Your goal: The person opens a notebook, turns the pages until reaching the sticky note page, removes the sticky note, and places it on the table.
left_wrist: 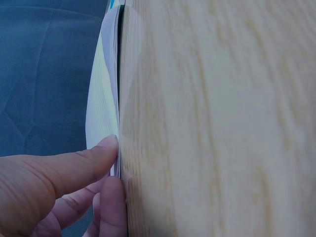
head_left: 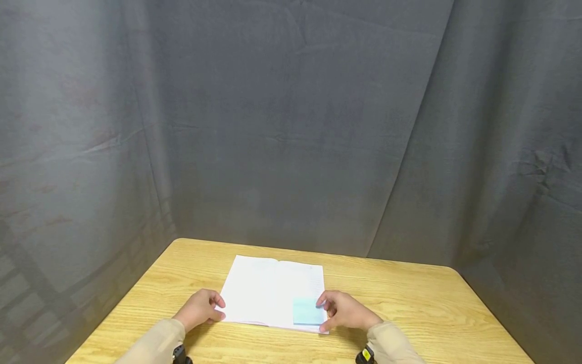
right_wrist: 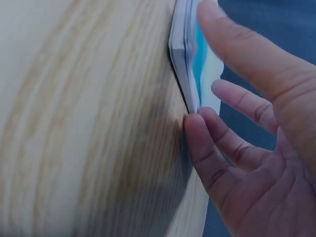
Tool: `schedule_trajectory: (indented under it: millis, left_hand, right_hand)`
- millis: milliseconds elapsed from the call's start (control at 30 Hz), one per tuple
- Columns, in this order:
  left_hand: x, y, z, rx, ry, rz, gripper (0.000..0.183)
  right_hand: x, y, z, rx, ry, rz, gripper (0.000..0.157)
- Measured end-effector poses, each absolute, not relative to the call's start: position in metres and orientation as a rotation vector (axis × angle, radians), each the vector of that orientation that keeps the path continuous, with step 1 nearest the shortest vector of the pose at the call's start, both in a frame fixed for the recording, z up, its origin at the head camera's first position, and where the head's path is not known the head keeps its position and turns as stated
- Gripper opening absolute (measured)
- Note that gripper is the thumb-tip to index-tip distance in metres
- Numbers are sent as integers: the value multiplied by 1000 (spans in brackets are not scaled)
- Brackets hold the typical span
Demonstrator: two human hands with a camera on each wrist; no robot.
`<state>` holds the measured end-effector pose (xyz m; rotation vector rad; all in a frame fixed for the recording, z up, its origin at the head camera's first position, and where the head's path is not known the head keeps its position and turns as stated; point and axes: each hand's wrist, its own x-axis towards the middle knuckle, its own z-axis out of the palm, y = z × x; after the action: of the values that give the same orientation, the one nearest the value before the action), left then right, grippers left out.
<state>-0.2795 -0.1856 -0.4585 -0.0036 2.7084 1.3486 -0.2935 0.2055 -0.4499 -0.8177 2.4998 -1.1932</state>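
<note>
White notebook (head_left: 263, 290), markings washed out, hands (head_left: 200, 307) (head_left: 347, 310) gripping its edges, blue pad (head_left: 305, 311) partly covered

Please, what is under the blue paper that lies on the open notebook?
Under the blue paper is the right page of the open notebook; that page shows beside it. Any writing beneath the paper is covered, so I cannot tell.

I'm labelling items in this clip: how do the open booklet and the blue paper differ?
Colour: the open booklet shows white pages, while the blue paper is pale blue.
Size: the booklet is much larger; the blue paper covers only part of its right-hand page.
Position: the booklet lies on the table, the blue paper on the booklet.
Both have four-sided outlines.
</note>
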Motion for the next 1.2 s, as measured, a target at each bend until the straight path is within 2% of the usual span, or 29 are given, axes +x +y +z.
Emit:
schedule_trajectory:
  millis: [267,1200]
  left_hand:
    - [-279,-185,-457,-13,2713,1333,20]
    - [-277,-185,-456,-14,2703,1353,20]
  right_hand:
    - [-293,204,-447,-826,2503,-1145,37]
    - [-295,204,-447,-798,2498,-1109,35]
